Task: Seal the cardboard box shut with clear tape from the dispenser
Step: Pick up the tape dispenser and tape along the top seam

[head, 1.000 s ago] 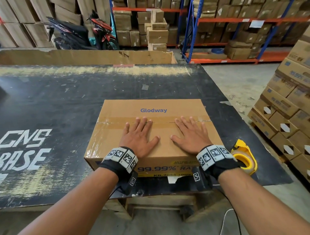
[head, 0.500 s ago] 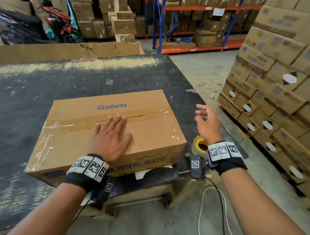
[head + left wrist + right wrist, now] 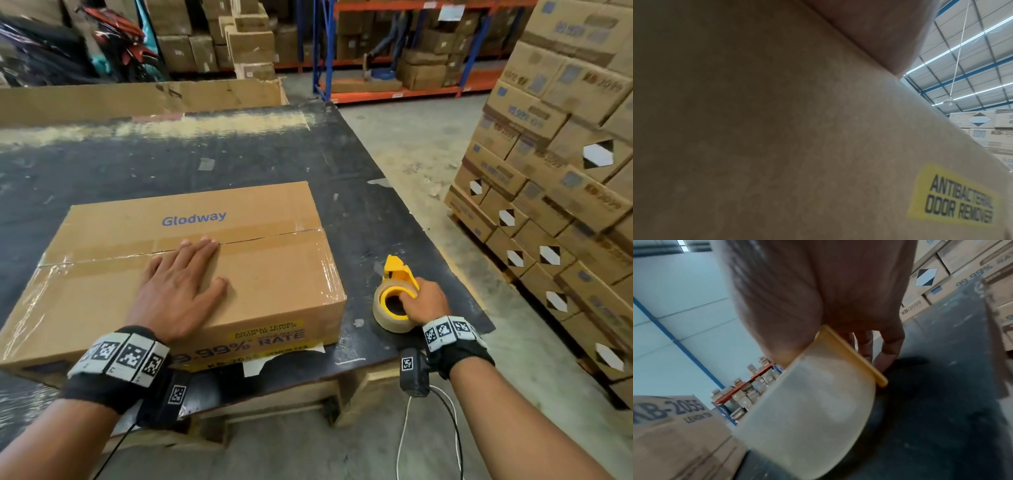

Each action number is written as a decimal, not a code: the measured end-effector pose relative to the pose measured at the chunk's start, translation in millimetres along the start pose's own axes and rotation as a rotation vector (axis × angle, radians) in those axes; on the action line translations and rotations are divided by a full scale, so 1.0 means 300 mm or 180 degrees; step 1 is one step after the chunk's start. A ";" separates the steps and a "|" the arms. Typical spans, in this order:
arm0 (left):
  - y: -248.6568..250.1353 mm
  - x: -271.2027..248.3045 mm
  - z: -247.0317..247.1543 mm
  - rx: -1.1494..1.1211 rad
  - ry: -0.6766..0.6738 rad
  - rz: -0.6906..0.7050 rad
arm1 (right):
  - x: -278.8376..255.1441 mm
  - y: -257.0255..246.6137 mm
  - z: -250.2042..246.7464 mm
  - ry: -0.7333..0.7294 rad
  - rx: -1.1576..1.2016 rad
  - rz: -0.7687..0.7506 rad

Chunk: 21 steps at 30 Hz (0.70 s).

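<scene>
A closed cardboard box (image 3: 267, 274) marked Glodway lies on the black table (image 3: 359, 192), with clear tape along part of its top seam and over both ends. My left hand (image 3: 185, 274) lies flat on the lid, fingertips at the seam. In the left wrist view only the box's side (image 3: 777, 146) with a yellow label shows. To the right of the box stands the yellow tape dispenser (image 3: 397, 294) with its clear roll. My right hand (image 3: 419, 301) grips it, fingers curled into the core. The right wrist view shows the roll (image 3: 813, 410) under my palm.
A pallet of stacked cartons (image 3: 548, 205) stands close on the right across a narrow strip of concrete floor. A long cardboard sheet (image 3: 137, 97) borders the table's far edge. Blue and orange racks (image 3: 394, 51) and parked motorbikes (image 3: 102, 44) fill the background. Cables hang from both wristbands.
My right hand left the box lid, swung right and came down to grip the tape dispenser. The left hand stayed flat on the lid. The head view shifted to the right.
</scene>
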<state>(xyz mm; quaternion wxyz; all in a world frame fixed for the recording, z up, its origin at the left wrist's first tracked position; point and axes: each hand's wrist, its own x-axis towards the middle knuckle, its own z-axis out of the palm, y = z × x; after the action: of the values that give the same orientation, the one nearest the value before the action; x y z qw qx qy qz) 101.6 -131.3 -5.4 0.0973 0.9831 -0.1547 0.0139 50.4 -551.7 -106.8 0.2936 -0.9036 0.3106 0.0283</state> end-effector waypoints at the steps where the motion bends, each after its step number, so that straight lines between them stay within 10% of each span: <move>1: 0.000 0.000 -0.001 0.0012 0.0005 -0.0003 | -0.001 -0.005 -0.013 0.0051 0.0067 -0.0084; 14: 0.005 -0.003 -0.006 -0.0021 -0.0106 -0.0098 | -0.004 -0.488 -0.380 -0.0533 0.1818 -0.1912; 21: 0.007 -0.001 -0.006 -0.0008 -0.0081 -0.0143 | -0.037 -0.822 -0.247 -0.0697 0.0575 -0.3096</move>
<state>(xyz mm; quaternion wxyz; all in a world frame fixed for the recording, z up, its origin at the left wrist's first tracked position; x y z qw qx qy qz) 100.9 -132.9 -3.4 0.0968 0.9863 -0.1339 -0.0010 174.2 -429.8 83.5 0.3806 -0.9064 -0.1777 -0.0441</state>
